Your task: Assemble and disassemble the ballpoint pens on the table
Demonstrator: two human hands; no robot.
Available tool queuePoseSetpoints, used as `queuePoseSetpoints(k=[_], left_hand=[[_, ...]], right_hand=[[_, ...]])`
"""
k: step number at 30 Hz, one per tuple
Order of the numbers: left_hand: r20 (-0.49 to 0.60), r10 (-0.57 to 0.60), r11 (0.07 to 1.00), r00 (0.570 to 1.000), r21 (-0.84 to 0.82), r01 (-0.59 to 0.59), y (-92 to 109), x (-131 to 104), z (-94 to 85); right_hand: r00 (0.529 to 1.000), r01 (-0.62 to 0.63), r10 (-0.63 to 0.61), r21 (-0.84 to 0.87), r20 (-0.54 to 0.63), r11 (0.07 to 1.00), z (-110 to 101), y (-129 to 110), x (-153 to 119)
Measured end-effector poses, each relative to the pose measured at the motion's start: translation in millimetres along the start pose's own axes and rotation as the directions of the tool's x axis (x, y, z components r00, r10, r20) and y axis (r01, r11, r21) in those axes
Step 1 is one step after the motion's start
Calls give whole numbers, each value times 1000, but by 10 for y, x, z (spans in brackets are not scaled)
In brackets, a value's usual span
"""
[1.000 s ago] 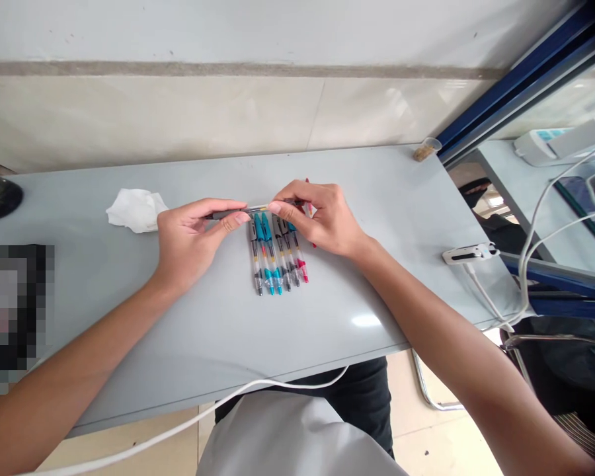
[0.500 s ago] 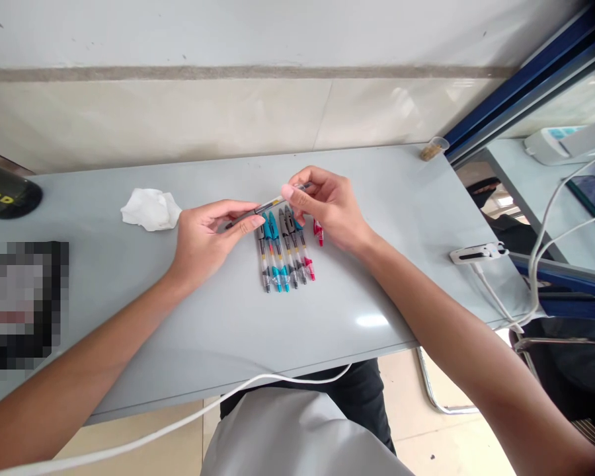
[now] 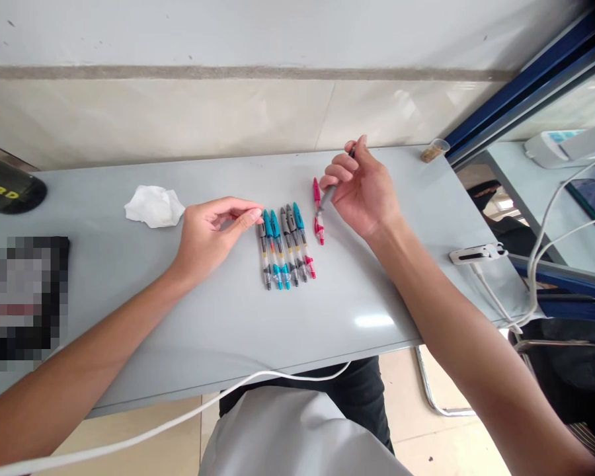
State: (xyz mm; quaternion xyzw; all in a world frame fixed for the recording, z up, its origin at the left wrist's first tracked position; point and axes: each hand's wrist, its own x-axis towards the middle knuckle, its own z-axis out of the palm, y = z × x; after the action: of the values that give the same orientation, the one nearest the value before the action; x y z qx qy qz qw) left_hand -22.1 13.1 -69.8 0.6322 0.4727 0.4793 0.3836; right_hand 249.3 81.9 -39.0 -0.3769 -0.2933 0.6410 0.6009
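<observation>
My right hand (image 3: 361, 188) is raised at the right of a row of pens, its fingers closed around a grey pen (image 3: 328, 196) that slants down to the left. Its palm partly shows, and the fingers hide the pen's middle. My left hand (image 3: 213, 231) is at the row's left side, thumb and forefinger pinched together; whether something small is between them I cannot make out. Several clear-barrelled pens (image 3: 291, 248) with grey, teal and red parts lie side by side on the table. A red pen (image 3: 318, 218) lies apart to their right, close to the held pen.
A crumpled white tissue (image 3: 153, 206) lies left on the grey table (image 3: 228, 330). Farther left are a dark cylinder (image 3: 10, 188) and a blurred-out dark object (image 3: 24, 297). A small clear cup (image 3: 434, 151) stands at the back right; a white device (image 3: 478, 254) with cables is at the right edge.
The pen held between both hands has left my left hand. My right hand has moved right and up with it, turning palm into view and uncovering the separate red pen.
</observation>
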Motion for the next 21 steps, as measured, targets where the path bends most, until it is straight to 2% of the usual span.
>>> queuePoseSetpoints(k=[3,7,9,12,14,18,21], left_hand=[[4,-7,1000,1000,4,7,4,1,-2],[0,-12,1000,1000,20,12,14,0,-4],[-1,-12,1000,1000,18,12,9,0,-7],[1,-13,1000,1000,9,13,-6,0,-12],[2,-13,1000,1000,18,13,-11,0,-12],[2,-16,999,1000,49,16,-1,-2,-8],[13,-24,999,1000,42,23,8,-3,-9]], right_hand=[[996,-65,75,160,-54,985,-110,-54,66],[996,-37,61,329,-62,944,-271,-93,122],[1000,-4,10,266,-19,964,-355,-104,153],[995,62,-66,55,76,997,-466,-99,210],[990,101,-98,-24,103,995,-509,-80,239],[988,139,-134,-64,78,988,-522,-50,253],[990,139,-135,-163,38,977,-518,-65,247]])
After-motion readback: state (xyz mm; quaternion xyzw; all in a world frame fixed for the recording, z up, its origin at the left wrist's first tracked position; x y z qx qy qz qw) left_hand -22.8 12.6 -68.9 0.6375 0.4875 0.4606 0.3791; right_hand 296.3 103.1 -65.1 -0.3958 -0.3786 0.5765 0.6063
